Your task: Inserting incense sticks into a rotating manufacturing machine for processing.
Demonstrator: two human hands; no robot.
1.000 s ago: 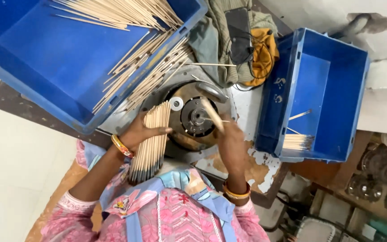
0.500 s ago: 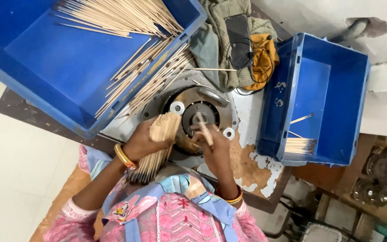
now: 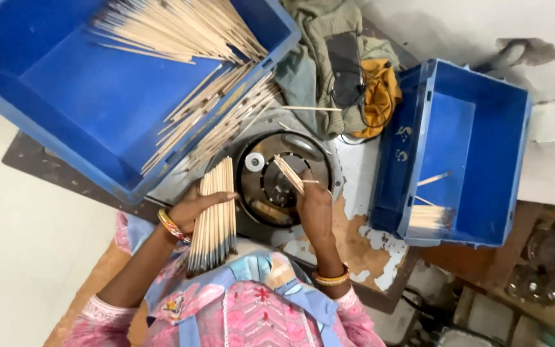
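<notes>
Overhead view of a seated person at a worn tabletop. The left hand wraps a thick bundle of sticks, pale along most of their length and dark at the lower ends; its grip is closed around the bundle, fingers curled across the front. The bundle stands nearly upright in the frame, just left of a round dark metal machine with a small white disc on its face. The right hand rests at the machine's right edge, its grip pinched on a few sticks that slant up and to the left over the machine's centre. A large blue crate at upper left holds many loose sticks, some spilling over its lower right rim toward the machine. A smaller blue crate at right holds a small pile of sticks in its lower corner. Crumpled cloth, grey-green and mustard, lies between the two crates
</notes>
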